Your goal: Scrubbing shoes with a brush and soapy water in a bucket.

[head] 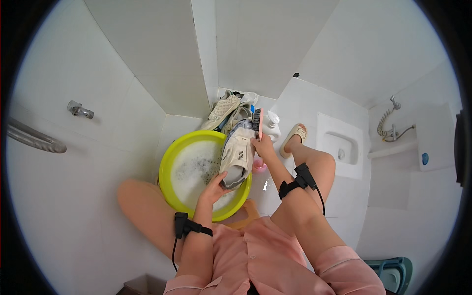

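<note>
A cream sneaker [238, 151] with dark lettering is held over the right side of a lime-green plastic basin [167, 147]. My left hand [214, 188] grips it at the heel, by the shoe's opening. In my right hand [264, 146] is a pink-backed scrub brush [261, 121] with dark bristles, which lie against or close to the side of the toe. Foamy water [197, 167] with greyish bubbles fills the basin. The sneaker hides part of the basin's far right rim.
Several other shoes [225, 108] are piled by the wall behind the basin. A white pump bottle [272, 127] and a pink container [259, 166] stand to the right. Farther right is a squat toilet [341, 147]. A tap [80, 110] juts from the left wall.
</note>
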A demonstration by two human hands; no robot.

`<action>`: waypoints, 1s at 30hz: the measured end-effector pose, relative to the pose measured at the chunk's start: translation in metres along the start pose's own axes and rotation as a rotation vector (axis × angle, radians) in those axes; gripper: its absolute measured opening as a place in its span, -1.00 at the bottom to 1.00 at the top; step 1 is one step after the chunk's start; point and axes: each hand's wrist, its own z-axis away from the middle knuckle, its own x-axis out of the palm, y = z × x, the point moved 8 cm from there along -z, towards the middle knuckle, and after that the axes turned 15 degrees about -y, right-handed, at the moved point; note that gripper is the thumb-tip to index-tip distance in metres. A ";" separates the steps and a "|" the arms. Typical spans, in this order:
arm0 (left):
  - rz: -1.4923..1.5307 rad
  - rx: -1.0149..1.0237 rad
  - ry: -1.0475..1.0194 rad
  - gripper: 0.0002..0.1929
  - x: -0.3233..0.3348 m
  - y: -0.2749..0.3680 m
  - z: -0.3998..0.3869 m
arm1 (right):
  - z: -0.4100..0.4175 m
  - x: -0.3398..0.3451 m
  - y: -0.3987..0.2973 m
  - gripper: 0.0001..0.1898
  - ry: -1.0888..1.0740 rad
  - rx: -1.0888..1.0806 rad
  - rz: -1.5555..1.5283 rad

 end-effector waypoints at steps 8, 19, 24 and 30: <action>-1.350 0.266 0.559 -0.59 0.049 0.070 0.039 | 0.044 0.004 -0.043 -0.66 0.047 -0.117 0.318; -1.556 0.354 0.538 -0.46 0.078 0.077 0.055 | 0.092 0.016 -0.046 -0.76 -0.120 -0.227 0.380; -1.544 0.337 0.458 -0.44 0.089 0.069 0.050 | 0.106 0.018 -0.076 -0.73 -0.109 -0.340 0.243; -1.489 0.414 0.415 -0.37 0.088 0.069 0.054 | 0.087 0.038 -0.074 -0.61 -0.183 -0.367 0.264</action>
